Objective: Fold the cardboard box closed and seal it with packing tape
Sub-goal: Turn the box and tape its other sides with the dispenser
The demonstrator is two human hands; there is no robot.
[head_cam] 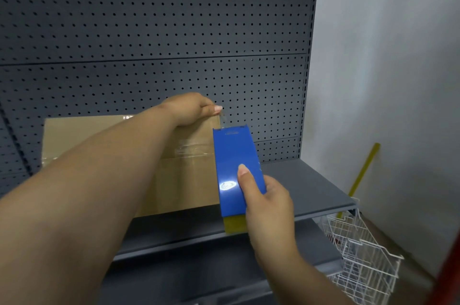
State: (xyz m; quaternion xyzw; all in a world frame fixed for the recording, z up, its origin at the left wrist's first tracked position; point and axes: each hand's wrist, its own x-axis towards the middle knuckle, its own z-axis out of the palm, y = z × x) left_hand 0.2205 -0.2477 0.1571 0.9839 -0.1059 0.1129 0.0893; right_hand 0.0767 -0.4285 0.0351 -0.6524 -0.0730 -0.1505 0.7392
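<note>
Pinching the free end of a clear strip of packing tape [222,119] between thumb and curled fingers, the person's left hand [190,109] reaches across a brown cardboard box [104,138] toward its far right corner. The box, flat-sided and matte, rests on a smooth grey metal shelf [311,187], its flaps folded shut; a glossy band of clear tape already lies across the seam near the right edge, catching the light. The right hand [267,205] grips a glossy blue tape dispenser [236,168], a long rectangular slab with rounded upper corners, thumb laid flat along its face where a bright glare spot shines. A dull yellow piece juts from the dispenser's lower end. The dispenser stands just beside the box's right side, tilted slightly, and the tape runs up from its top edge to the left fingers. Behind rises a dark grey perforated back panel [154,31], dotted with regular rows of round holes. At lower right hangs a white wire basket [361,255] of thin crossed rods, and a thin yellow strip [364,168] leans against the pale plain wall [388,68].
</note>
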